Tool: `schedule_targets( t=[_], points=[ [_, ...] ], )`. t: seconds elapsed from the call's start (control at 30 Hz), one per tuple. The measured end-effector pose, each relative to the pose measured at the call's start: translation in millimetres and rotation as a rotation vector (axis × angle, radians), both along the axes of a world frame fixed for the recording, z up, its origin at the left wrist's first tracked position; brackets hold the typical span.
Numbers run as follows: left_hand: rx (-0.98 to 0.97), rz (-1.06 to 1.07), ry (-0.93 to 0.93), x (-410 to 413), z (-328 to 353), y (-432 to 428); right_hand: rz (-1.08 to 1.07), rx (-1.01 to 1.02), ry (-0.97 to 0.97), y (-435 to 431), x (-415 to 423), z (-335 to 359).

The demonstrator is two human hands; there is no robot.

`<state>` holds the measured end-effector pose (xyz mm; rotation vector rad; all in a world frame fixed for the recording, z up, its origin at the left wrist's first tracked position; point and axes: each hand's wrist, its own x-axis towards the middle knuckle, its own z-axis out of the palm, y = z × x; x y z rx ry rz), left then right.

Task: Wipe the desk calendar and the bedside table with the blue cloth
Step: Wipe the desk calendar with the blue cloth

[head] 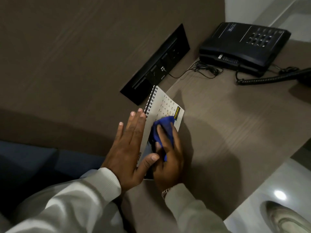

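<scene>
A white spiral-bound desk calendar (165, 105) stands on the brown bedside table (227, 125), against the wall panel. My right hand (170, 157) is closed around a bunched blue cloth (162, 128) and presses it onto the calendar's lower front page. My left hand (129, 148) lies flat with fingers spread along the calendar's spiral edge, its thumb on the front of the page, steadying it. The lower part of the calendar is hidden behind both hands.
A black desk phone (244, 46) sits at the table's far right, its coiled cord (269, 79) trailing rightward. A black socket panel (158, 66) is set in the wall behind the calendar, with a thin cable (202, 69) running to the phone. A shoe (284, 217) stands on pale floor tiles.
</scene>
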<state>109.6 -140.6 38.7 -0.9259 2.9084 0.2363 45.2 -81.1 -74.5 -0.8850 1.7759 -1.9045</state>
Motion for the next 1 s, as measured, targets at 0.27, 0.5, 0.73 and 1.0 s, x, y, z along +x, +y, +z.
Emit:
schedule_targets(
  t=[0.27,0.5,0.73,1.0],
  points=[
    [0.026,0.012,0.027,-0.7,0.5,2.2,-0.107,0.068,-0.082,-53.1,-49.2,16.6],
    [0.033,0.01,0.014,-0.5,2.8,2.8,-0.038,0.273,-0.09,-12.1,-24.4,-5.5],
    [0.025,0.0,0.017,0.0,0.5,1.3,0.024,0.042,-0.006,35.3,19.0,3.5],
    [0.039,0.013,0.037,0.7,0.7,2.6,0.025,-0.014,0.179,25.5,23.9,11.2]
  ],
)
